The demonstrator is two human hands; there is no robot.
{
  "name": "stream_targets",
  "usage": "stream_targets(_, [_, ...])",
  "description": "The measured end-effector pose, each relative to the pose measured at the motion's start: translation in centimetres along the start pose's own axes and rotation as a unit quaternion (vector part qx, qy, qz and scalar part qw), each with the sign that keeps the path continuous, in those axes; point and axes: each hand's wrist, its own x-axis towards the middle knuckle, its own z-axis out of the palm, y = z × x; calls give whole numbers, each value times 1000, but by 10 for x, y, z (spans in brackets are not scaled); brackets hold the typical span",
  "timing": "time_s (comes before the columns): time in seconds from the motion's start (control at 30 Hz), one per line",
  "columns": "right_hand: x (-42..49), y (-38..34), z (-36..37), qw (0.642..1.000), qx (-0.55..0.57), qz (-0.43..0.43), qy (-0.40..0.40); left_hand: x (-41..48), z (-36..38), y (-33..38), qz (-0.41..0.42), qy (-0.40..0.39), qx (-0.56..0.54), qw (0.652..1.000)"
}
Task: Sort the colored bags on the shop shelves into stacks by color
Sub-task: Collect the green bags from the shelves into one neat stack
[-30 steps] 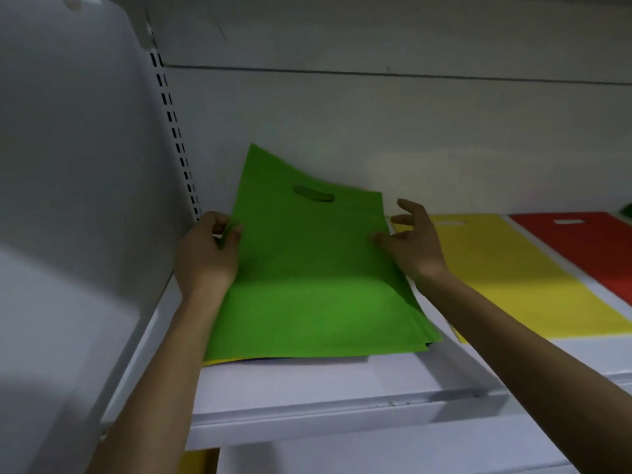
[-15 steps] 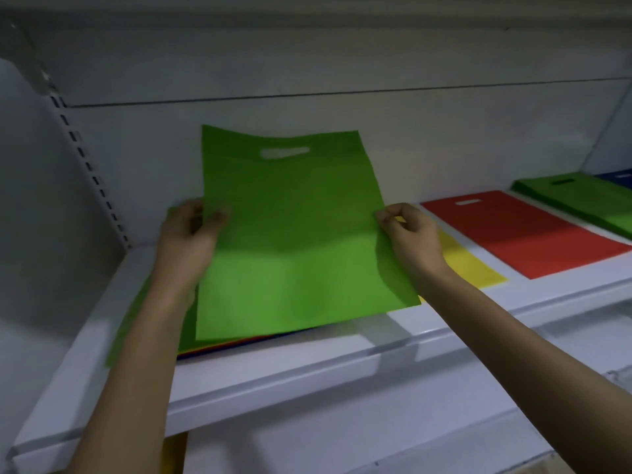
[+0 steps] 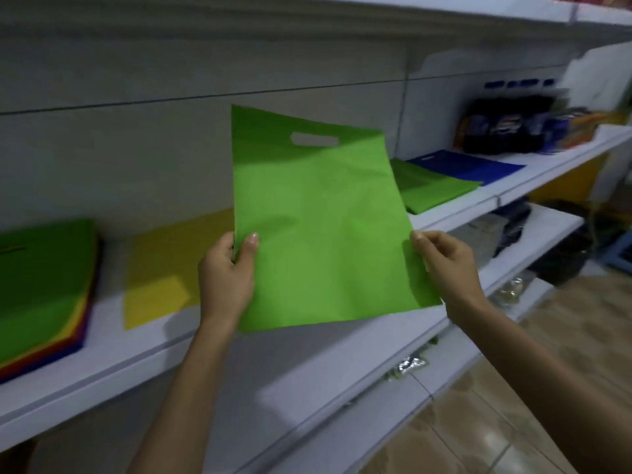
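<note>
One green bag is pinched between two grips, left hand and right hand.

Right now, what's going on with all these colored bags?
A person is sorting bags by color. The left hand and right hand pinch the side edges of a green bag held up before the shelf. On it lie a mixed pile at far left, a yellow bag, then a green stack and a blue bag.

Mixed bag stack half off-frame
</note>
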Motion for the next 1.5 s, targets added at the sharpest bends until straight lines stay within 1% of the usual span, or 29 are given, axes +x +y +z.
stream_targets(0.17, [12,19,-68,999,-7,31,-5,-14,74,27,-5,-18,-18,1000])
stream_targets(0.4, [58,41,-107,999,-8,50,5,0,142,37,-15,-35,-8,999])
stream_targets(0.5, [95,49,-119,999,-17,49,-5,17,176,33,-14,-41,-13,999])
stream_targets(0.63, [163,56,-132,999,-38,24,3,50,231,26,-12,-38,-39,998])
stream_targets(0.7, [200,60,-136,999,-45,19,4,72,258,20,-21,-36,-39,998])
stream_targets(0.8, [252,66,-139,998,-62,12,-6,107,292,9,-40,-55,-29,997])
stream_targets(0.87, [284,69,-139,998,-57,8,-8,127,308,1,-50,-62,-3,997])
stream_targets(0.97, [326,75,-136,997,-69,1,-16,150,324,-8,-46,-71,81,993])
stream_targets(1.07, [360,84,-132,994,-91,-12,-55,168,334,-15,-42,-73,130,988])
stream_targets(1.13, [382,92,-132,992,-107,-24,-67,177,341,-16,-42,-76,176,981])
stream_targets(1.27, [430,107,-126,983,-151,-47,-92,187,359,-16,-43,-51,262,963])
stream_targets(1.33, [451,119,-121,968,-211,-56,-122,189,368,-19,-74,-48,291,953])
stream_targets(1.43, [469,140,-122,928,-320,-63,-179,185,380,-29,-126,-70,326,934])
stream_targets(1.5, [475,151,-126,915,-338,-67,-208,180,385,-34,-153,-61,339,926])
